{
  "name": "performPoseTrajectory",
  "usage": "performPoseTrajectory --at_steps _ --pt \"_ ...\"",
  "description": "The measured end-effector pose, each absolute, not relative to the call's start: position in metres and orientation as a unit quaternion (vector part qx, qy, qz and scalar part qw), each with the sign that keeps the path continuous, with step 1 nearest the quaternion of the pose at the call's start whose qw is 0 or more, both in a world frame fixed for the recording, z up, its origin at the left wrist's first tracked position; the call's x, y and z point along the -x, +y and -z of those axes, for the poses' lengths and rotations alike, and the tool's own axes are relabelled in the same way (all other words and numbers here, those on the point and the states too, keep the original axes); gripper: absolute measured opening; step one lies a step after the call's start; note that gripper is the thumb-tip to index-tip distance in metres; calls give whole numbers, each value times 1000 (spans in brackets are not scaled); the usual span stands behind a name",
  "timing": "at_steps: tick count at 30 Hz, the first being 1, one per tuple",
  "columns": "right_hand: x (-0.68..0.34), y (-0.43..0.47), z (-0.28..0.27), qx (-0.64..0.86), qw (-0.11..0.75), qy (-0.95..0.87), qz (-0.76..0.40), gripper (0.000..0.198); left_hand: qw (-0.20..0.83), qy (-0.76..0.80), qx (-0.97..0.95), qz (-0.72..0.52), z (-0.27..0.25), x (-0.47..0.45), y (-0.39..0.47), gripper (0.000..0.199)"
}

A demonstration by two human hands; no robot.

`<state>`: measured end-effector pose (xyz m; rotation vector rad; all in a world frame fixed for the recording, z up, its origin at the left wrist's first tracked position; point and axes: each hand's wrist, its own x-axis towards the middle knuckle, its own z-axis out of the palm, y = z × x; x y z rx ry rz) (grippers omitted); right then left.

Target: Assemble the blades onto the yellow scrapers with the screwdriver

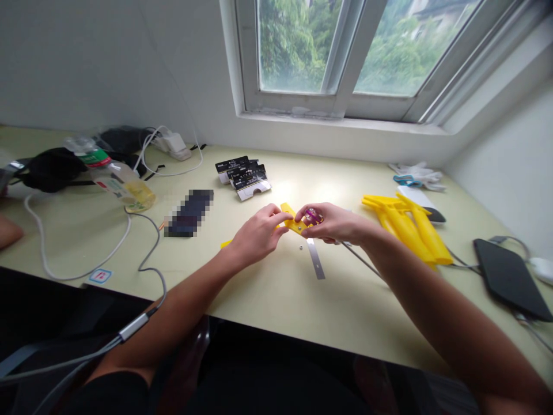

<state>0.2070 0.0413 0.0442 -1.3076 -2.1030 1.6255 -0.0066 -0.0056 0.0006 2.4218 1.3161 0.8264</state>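
My left hand is closed, its thumb and fingertips pinching one end of a small yellow plastic piece. The other end lies between the fingers of my right hand, also closed. A small silver screw or nut shows on the yellow piece. At my right fingers is a purple object with shiny metal parts; its kind is unclear and it is partly covered. On the table just below lie a flat thin metal strip and a tiny metal nut. Another yellow bit peeks out behind my left wrist.
Several yellow plastic handles lie at right, near a dark phone and white gloves. Black-and-white boxes stand behind. At left are a tilted bottle, cables, a charger and another person's arm.
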Motion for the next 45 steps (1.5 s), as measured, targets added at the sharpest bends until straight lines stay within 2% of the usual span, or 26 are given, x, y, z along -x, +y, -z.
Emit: performPoseTrajectory --at_steps 6,12,20,26,29,33,35,39,45 --pt "-209 44 -48 429 106 -681 -583 35 118 459 -827 -301 -5 5 -9 25" --pt "-213 44 -55 426 136 -672 -590 28 103 444 -829 -324 -2 5 -8 25" --pt "-232 31 -95 480 152 -727 -466 36 149 404 -853 -294 1 4 -6 23" --pt "-236 20 -104 450 164 -805 -350 24 170 386 -854 -305 2 2 -8 24" --pt "-229 7 -109 441 240 -812 -297 21 164 380 -864 -287 3 4 -7 26" --pt "-227 -18 -124 356 501 -707 -350 34 168 341 -902 -204 7 5 -8 29" --pt "-229 -26 -129 285 586 -633 -418 35 174 319 -916 -173 9 3 -10 29" --pt "-226 -28 -127 239 585 -571 -524 33 183 314 -920 -148 14 0 -11 29" --pt "-206 -19 -109 198 593 -561 -543 37 191 319 -920 -124 15 0 -10 29"
